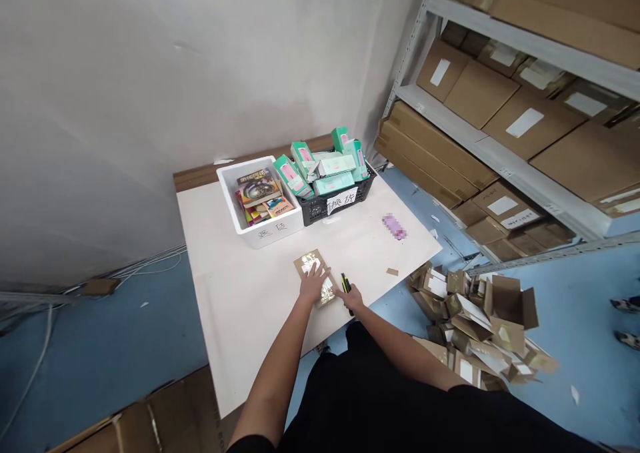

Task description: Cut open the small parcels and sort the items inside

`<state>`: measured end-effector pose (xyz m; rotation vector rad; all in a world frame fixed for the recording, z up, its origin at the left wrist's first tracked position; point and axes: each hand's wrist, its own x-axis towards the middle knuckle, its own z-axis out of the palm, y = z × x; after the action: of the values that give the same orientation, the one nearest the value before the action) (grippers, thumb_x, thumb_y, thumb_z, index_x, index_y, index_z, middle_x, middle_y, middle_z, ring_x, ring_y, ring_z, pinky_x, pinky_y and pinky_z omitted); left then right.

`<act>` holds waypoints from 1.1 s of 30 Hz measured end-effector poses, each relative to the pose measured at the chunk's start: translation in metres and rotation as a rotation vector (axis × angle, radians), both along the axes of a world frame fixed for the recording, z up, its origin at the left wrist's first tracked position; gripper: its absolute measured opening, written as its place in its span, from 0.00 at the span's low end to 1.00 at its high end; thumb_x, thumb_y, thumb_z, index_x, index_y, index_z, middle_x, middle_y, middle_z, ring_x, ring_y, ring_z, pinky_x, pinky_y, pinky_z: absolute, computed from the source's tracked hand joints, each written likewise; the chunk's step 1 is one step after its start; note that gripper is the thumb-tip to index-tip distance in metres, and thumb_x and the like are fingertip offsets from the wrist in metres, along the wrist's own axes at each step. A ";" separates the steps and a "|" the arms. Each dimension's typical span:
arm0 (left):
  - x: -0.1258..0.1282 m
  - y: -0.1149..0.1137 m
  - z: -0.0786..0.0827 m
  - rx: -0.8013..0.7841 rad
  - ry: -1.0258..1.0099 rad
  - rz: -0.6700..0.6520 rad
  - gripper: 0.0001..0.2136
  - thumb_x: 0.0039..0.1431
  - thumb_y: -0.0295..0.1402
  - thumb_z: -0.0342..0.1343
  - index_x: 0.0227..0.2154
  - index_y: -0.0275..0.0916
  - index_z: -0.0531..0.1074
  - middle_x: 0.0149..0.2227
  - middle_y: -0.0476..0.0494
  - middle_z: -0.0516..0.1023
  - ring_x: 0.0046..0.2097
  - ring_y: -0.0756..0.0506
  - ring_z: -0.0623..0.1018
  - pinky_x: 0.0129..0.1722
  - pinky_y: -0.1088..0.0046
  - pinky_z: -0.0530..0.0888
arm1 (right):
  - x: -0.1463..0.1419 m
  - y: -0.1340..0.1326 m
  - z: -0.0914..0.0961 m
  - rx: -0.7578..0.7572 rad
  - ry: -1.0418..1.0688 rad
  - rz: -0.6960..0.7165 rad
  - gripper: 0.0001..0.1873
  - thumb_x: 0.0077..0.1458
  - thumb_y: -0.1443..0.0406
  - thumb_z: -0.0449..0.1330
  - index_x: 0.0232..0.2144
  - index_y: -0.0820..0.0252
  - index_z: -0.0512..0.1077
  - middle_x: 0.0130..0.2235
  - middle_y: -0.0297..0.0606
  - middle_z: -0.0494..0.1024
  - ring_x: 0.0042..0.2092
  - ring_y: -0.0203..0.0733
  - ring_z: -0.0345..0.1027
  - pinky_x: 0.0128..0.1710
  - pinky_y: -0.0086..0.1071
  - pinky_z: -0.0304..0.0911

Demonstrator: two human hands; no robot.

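Observation:
A flat brown parcel (327, 295) with shiny tape and a white label lies on the white table near its front edge. My left hand (313, 283) rests on it, palm down with the fingers spread. Closed around a yellow and black utility knife (345, 282), my right hand (352, 298) is at the parcel's right side, and the knife points up and away from me. Whether its blade is out is too small to tell.
Behind the parcel stand a white bin (267, 235) of books and a black basket (313, 211) heaped with green boxes. A blurred purple item (395, 226) and a cardboard scrap (393, 271) lie to the right. Opened cartons (505, 303) pile on the floor beside shelves (480, 136).

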<state>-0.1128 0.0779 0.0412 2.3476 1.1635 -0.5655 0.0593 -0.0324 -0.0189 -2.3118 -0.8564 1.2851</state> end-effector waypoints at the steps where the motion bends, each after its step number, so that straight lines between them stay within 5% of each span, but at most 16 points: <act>1: -0.002 -0.003 -0.001 0.009 0.007 0.033 0.50 0.56 0.32 0.64 0.77 0.55 0.43 0.80 0.45 0.34 0.79 0.33 0.39 0.73 0.46 0.55 | 0.000 0.005 0.002 0.014 -0.020 0.011 0.33 0.48 0.45 0.74 0.46 0.57 0.70 0.43 0.42 0.82 0.46 0.49 0.78 0.39 0.31 0.68; 6: -0.004 -0.023 0.007 0.008 0.162 0.286 0.50 0.57 0.38 0.63 0.78 0.49 0.41 0.80 0.38 0.39 0.78 0.27 0.44 0.69 0.36 0.58 | 0.012 0.053 0.024 0.026 -0.154 0.077 0.38 0.43 0.49 0.78 0.49 0.56 0.68 0.49 0.45 0.81 0.51 0.54 0.77 0.43 0.34 0.69; 9: 0.001 -0.037 0.014 -0.042 0.192 0.424 0.46 0.60 0.43 0.59 0.77 0.40 0.46 0.77 0.28 0.49 0.76 0.24 0.54 0.69 0.39 0.60 | 0.009 0.083 0.035 0.035 -0.201 0.045 0.36 0.47 0.49 0.76 0.50 0.56 0.67 0.50 0.48 0.81 0.51 0.54 0.77 0.43 0.35 0.69; 14: 0.006 -0.071 0.014 0.039 0.168 0.451 0.35 0.70 0.47 0.44 0.75 0.37 0.54 0.73 0.25 0.61 0.75 0.26 0.56 0.69 0.40 0.58 | -0.004 0.107 0.041 0.129 -0.172 0.064 0.23 0.57 0.52 0.70 0.47 0.54 0.66 0.46 0.43 0.82 0.47 0.49 0.78 0.41 0.32 0.69; 18: 0.002 -0.101 0.001 0.151 0.020 0.379 0.40 0.68 0.58 0.45 0.76 0.39 0.53 0.78 0.30 0.49 0.77 0.23 0.46 0.71 0.38 0.54 | 0.011 0.084 0.032 0.204 -0.042 -0.078 0.18 0.66 0.46 0.58 0.41 0.53 0.64 0.36 0.38 0.81 0.38 0.44 0.79 0.34 0.30 0.70; 22: -0.004 -0.113 -0.012 0.224 -0.074 0.326 0.38 0.69 0.58 0.47 0.76 0.48 0.51 0.79 0.37 0.45 0.77 0.24 0.45 0.72 0.37 0.49 | 0.038 0.040 0.019 0.206 0.150 -0.162 0.23 0.67 0.41 0.54 0.36 0.52 0.62 0.23 0.28 0.72 0.22 0.38 0.70 0.24 0.28 0.65; 26: -0.015 -0.095 -0.016 0.192 -0.097 0.290 0.36 0.70 0.57 0.45 0.76 0.50 0.53 0.79 0.39 0.48 0.77 0.24 0.46 0.71 0.36 0.51 | 0.048 0.015 0.015 0.173 0.294 -0.127 0.24 0.67 0.41 0.53 0.33 0.53 0.63 0.20 0.27 0.69 0.19 0.36 0.65 0.20 0.27 0.63; 33: -0.045 -0.052 -0.011 0.115 -0.083 0.212 0.44 0.63 0.62 0.55 0.76 0.50 0.52 0.78 0.35 0.48 0.77 0.27 0.50 0.73 0.41 0.50 | 0.037 0.025 0.024 0.107 0.301 0.026 0.24 0.69 0.46 0.55 0.28 0.55 0.66 0.19 0.29 0.70 0.18 0.34 0.63 0.19 0.26 0.61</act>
<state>-0.1575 0.0261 0.0300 2.2795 1.4171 -0.3327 0.0967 -0.0076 0.0047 -1.9659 -0.8320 1.5097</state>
